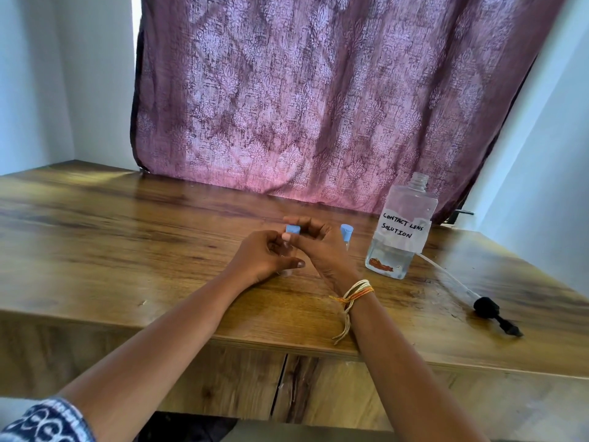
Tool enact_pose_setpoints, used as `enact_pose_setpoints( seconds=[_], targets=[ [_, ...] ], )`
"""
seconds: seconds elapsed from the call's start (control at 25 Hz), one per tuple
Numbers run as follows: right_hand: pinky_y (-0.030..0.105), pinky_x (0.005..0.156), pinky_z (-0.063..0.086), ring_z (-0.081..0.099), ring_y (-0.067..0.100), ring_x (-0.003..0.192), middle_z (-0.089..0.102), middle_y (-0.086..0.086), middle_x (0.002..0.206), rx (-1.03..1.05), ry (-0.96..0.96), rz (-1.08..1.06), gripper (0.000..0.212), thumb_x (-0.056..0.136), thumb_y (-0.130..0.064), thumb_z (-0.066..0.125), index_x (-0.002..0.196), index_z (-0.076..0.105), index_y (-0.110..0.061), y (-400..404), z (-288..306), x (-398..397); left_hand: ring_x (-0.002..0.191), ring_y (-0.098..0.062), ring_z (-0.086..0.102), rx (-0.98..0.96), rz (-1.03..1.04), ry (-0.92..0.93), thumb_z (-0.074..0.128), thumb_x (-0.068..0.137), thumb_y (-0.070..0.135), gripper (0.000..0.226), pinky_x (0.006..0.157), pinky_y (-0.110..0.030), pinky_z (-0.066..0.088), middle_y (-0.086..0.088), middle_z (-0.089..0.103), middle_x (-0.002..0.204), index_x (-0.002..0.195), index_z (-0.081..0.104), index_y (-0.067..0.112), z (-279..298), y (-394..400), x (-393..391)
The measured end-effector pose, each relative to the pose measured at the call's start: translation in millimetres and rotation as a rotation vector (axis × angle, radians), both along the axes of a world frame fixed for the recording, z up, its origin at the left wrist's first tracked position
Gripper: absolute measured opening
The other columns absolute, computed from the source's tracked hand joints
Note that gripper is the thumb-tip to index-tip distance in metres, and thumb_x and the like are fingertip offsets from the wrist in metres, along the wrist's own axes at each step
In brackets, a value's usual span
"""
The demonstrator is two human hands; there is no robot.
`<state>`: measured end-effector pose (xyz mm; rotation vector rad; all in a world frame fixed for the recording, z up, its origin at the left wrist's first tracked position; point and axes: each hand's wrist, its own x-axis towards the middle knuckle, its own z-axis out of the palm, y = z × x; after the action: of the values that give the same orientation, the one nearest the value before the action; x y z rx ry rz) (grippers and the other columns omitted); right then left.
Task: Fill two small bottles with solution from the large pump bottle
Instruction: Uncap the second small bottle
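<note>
Both hands meet at the middle of the wooden table (127, 250). My left hand (261, 260) grips the clear body of a small bottle (287, 250). My right hand (318, 247) pinches that bottle's blue cap (292, 230) from above. A second small bottle with a blue cap (346, 234) stands upright just right of my right hand. The large clear bottle (398, 231), labelled "contact lens solution", stands open at the right with a little liquid at its bottom. Its black pump head with tube (484, 306) lies on the table further right.
A purple patterned curtain (318, 106) hangs behind the table. White walls close in on both sides. The table's front edge (255, 342) runs under my forearms. A thread bracelet (353, 293) circles my right wrist.
</note>
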<state>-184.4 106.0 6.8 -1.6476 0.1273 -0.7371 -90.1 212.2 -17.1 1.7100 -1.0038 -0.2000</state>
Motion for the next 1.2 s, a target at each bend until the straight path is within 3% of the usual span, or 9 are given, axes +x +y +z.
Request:
enact_pose_setpoints(
  seconds=[0.16,0.28,0.44,0.52,0.64,0.72,0.84,1.0,1.2],
  targets=[
    [0.030,0.090,0.054,0.067,0.020,0.097,0.068,0.018,0.107,0.046,-0.040,0.064,0.027,0.086,0.012,0.058,0.112,0.061,0.010,2.7,3.2,-1.2,0.082,-0.028,0.070,0.000,0.011,0.020,0.088,0.061,0.022,0.039,0.076,-0.039,0.054,-0.015,0.073,0.087,0.088,0.068,0.003,-1.2,-1.3,1.9],
    [0.036,0.095,0.052,0.063,0.029,0.106,0.065,0.021,0.112,0.143,-0.059,0.134,0.028,0.091,0.012,0.049,0.117,0.058,0.009,3.4,5.8,-4.6,0.075,-0.022,0.066,0.005,0.008,0.021,0.088,0.061,0.024,0.040,0.073,-0.036,0.052,-0.011,0.071,0.084,0.088,0.067,0.005,-2.3,-1.8,3.1],
    [0.032,0.086,0.055,0.066,0.026,0.094,0.062,0.018,0.109,0.258,-0.125,0.064,0.030,0.094,0.008,0.047,0.124,0.051,0.006,3.7,6.9,-1.9,0.069,-0.015,0.059,0.007,0.014,0.013,0.089,0.059,0.025,0.037,0.067,-0.030,0.046,-0.007,0.067,0.078,0.081,0.066,0.006,-2.6,-2.6,4.3],
    [0.034,0.081,0.057,0.068,0.024,0.085,0.064,0.018,0.104,0.135,-0.078,-0.177,0.021,0.090,0.001,0.061,0.110,0.058,-0.002,1.9,6.2,-0.7,0.067,-0.014,0.058,0.003,0.008,0.013,0.090,0.059,0.024,0.036,0.067,-0.030,0.047,-0.006,0.066,0.075,0.079,0.064,0.008,-3.3,-3.0,4.7],
    [0.033,0.077,0.057,0.069,0.019,0.080,0.073,0.007,0.089,-0.236,0.011,-0.508,0.011,0.083,-0.012,0.073,0.092,0.069,-0.009,-3.0,-0.5,-1.7,0.067,-0.015,0.060,-0.003,0.001,0.019,0.090,0.057,0.026,0.038,0.069,-0.035,0.051,-0.007,0.068,0.076,0.077,0.062,0.010,-4.0,-3.8,5.2],
    [0.032,0.078,0.055,0.065,0.011,0.079,0.073,-0.001,0.089,-0.510,0.090,-0.582,0.009,0.086,-0.015,0.068,0.093,0.073,-0.015,-3.9,-4.7,-1.8,0.068,-0.013,0.063,0.014,0.002,-0.008,0.090,0.056,0.030,0.040,0.069,-0.034,0.052,-0.003,0.070,0.078,0.079,0.062,0.014,-4.3,-3.4,5.4],
    [0.040,0.092,0.049,0.061,0.020,0.101,0.066,0.006,0.110,-0.791,0.309,-0.538,0.023,0.088,-0.008,0.057,0.105,0.072,-0.016,-5.7,-8.2,1.6,0.069,-0.010,0.064,0.022,-0.019,-0.036,0.090,0.057,0.025,0.038,0.070,-0.032,0.054,0.003,0.070,0.081,0.085,0.063,0.022,-4.3,-1.1,6.5],
    [0.045,0.090,0.049,0.061,0.024,0.104,0.068,0.004,0.109,-0.885,0.512,-0.443,0.032,0.083,-0.005,0.057,0.110,0.066,-0.020,-4.4,-10.4,0.2,0.082,-0.019,0.069,0.023,-0.059,-0.010,0.081,0.065,0.011,0.037,0.083,-0.040,0.057,-0.005,0.073,0.091,0.100,0.066,0.014,-5.0,2.5,8.9],
    [0.051,0.101,0.041,0.057,0.026,0.114,0.064,0.007,0.119,-0.882,0.550,-0.500,0.046,0.084,-0.006,0.056,0.128,0.055,-0.021,-0.2,-9.9,0.2,0.082,-0.012,0.068,0.036,-0.073,-0.032,0.077,0.072,0.007,0.027,0.085,-0.034,0.057,-0.004,0.072,0.095,0.094,0.067,0.018,-3.1,3.7,8.3]
  ],
)
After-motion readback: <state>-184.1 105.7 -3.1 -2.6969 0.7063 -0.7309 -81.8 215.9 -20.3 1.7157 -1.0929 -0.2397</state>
